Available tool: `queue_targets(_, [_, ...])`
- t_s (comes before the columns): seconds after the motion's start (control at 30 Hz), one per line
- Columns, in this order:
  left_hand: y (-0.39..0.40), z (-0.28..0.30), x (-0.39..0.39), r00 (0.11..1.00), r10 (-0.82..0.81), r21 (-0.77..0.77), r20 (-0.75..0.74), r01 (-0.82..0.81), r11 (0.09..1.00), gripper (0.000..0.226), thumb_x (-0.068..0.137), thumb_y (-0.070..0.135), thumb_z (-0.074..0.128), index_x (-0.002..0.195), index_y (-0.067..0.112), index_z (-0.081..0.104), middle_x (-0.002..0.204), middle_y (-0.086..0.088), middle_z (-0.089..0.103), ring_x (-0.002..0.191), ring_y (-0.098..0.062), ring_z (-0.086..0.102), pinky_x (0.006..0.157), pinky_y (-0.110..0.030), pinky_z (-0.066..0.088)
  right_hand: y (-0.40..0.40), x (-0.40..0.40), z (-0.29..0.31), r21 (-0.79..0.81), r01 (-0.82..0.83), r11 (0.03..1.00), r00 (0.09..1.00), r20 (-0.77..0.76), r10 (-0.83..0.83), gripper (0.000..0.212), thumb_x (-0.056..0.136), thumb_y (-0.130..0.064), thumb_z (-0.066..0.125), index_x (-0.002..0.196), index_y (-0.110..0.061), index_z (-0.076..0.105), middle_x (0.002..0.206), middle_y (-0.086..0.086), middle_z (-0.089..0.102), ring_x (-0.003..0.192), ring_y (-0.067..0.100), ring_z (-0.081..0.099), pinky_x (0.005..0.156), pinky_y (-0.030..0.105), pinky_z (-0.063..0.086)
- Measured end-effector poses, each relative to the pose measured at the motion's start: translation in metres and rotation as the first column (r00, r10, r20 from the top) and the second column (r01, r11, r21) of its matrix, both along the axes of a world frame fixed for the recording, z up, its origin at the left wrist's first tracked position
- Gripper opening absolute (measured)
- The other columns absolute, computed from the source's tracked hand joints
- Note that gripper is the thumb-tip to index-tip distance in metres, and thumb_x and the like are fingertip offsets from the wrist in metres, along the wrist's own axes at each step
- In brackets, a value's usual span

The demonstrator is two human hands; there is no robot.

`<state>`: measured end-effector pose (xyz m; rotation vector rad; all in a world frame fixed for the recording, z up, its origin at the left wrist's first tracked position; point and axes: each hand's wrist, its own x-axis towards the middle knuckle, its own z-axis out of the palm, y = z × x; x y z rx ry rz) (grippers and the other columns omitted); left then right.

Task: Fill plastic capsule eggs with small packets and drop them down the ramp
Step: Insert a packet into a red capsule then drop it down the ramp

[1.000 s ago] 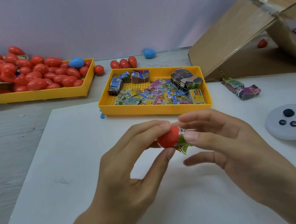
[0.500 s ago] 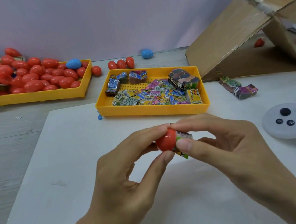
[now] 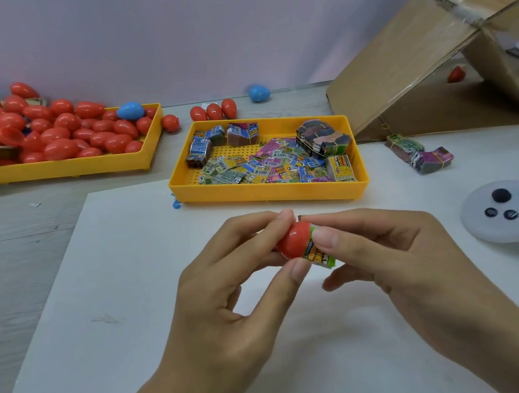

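Two yellow trays sit on the surface point(image 3: 56, 313): the egg tray point(image 3: 66, 167) at ten o'clock and the packet tray point(image 3: 267, 192) at twelve. Two blue eggs show. One red egg half point(image 3: 293, 240) lies sideways at the middle, its open end toward three o'clock. The left hand point(image 3: 227, 295) pinches it. The right hand point(image 3: 400, 264) pinches the packet point(image 3: 317, 254) sticking out.

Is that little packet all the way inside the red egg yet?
Partly out: the packet sticks out of the red egg half, pinched by the right hand.

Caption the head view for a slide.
Left hand holds red egg half while right hand pushes a packet in.
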<state>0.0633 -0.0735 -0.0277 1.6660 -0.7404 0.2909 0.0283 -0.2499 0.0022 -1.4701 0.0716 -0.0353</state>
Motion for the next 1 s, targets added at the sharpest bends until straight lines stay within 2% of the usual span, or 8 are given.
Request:
queue_targets(0.13, [-0.002,-0.002,0.001,0.999,0.038,-0.002,0.012,-0.038,0.999,0.041,0.083,0.024,0.074,0.123,0.017,0.069,0.113,0.003,0.066,0.095,-0.026,0.068,0.078,-0.031,0.058,0.004,-0.001,-0.002,0.005,-0.032,0.999,0.998,-0.055,0.032,0.022,0.074,-0.03,0.072,0.094,-0.027,0.082,0.092,0.004,0.078,0.08,0.011,0.071,0.061,0.023,0.055])
queue_targets(0.3, [0.0,0.001,0.001,0.999,0.037,0.024,0.018,-0.037,0.999,0.044,0.082,0.024,0.075,0.124,0.018,0.064,0.111,0.001,0.066,0.09,-0.025,0.066,0.077,-0.032,0.057,0.003,-0.001,-0.001,0.018,-0.07,0.997,0.994,-0.085,0.072,0.023,0.077,-0.032,0.07,0.096,-0.028,0.081,0.097,0.002,0.078,0.083,0.008,0.07,0.062,0.022,0.054])
queue_targets(0.47, [0.001,0.002,0.002,0.999,0.028,0.059,-0.017,-0.027,0.998,0.043,0.084,0.026,0.073,0.126,0.023,0.068,0.111,0.002,0.064,0.09,-0.026,0.066,0.079,-0.038,0.056,0.002,0.001,-0.002,-0.055,-0.086,0.995,0.992,-0.098,0.08,0.024,0.075,-0.039,0.068,0.095,-0.032,0.081,0.098,-0.001,0.077,0.084,0.006,0.067,0.062,0.025,0.053])
queue_targets(0.53, [0.002,0.004,0.002,0.999,0.015,0.064,-0.038,-0.012,0.998,0.047,0.083,0.028,0.073,0.129,0.024,0.064,0.11,0.004,0.064,0.089,-0.026,0.067,0.079,-0.039,0.056,0.001,0.001,-0.002,-0.116,-0.078,0.99,0.996,-0.061,0.071,0.022,0.077,-0.04,0.07,0.095,-0.034,0.081,0.096,-0.002,0.076,0.086,0.006,0.064,0.064,0.025,0.054])
queue_targets(0.6, [0.002,0.006,0.002,0.999,0.015,0.069,-0.03,-0.013,0.998,0.051,0.083,0.029,0.073,0.131,0.024,0.059,0.106,0.007,0.063,0.086,-0.023,0.067,0.077,-0.037,0.056,0.0,0.0,-0.001,-0.159,-0.092,0.983,0.996,-0.009,0.092,0.023,0.077,-0.046,0.069,0.095,-0.036,0.081,0.094,-0.005,0.074,0.085,0.006,0.061,0.067,0.024,0.054])
queue_targets(0.73, [0.004,0.009,0.001,1.0,0.019,0.099,-0.013,-0.017,0.995,0.046,0.083,0.03,0.072,0.128,0.023,0.066,0.1,0.005,0.062,0.082,-0.015,0.066,0.076,-0.024,0.052,0.001,-0.001,-0.001,-0.154,-0.143,0.978,0.99,-0.036,0.139,0.034,0.073,-0.054,0.066,0.097,-0.035,0.08,0.09,-0.002,0.072,0.081,0.01,0.059,0.068,0.026,0.051])
queue_targets(0.83, [0.002,0.009,-0.001,1.0,0.013,0.126,-0.011,-0.012,0.992,0.046,0.084,0.028,0.07,0.128,0.021,0.063,0.097,0.003,0.061,0.081,-0.009,0.062,0.077,-0.012,0.044,0.001,0.0,-0.003,-0.108,-0.155,0.982,0.984,-0.104,0.144,0.03,0.075,-0.047,0.07,0.094,-0.026,0.082,0.089,0.001,0.075,0.083,0.017,0.057,0.066,0.029,0.046])
queue_targets(1.0, [0.002,0.009,-0.002,1.0,-0.001,0.156,-0.015,0.003,0.988,0.045,0.087,0.028,0.066,0.131,0.022,0.06,0.097,0.007,0.056,0.084,-0.007,0.061,0.078,-0.011,0.044,0.0,0.002,-0.002,-0.04,-0.156,0.987,0.975,-0.168,0.147,0.03,0.075,-0.039,0.068,0.091,-0.019,0.082,0.083,0.003,0.073,0.077,0.01,0.055,0.058,0.023,0.044])
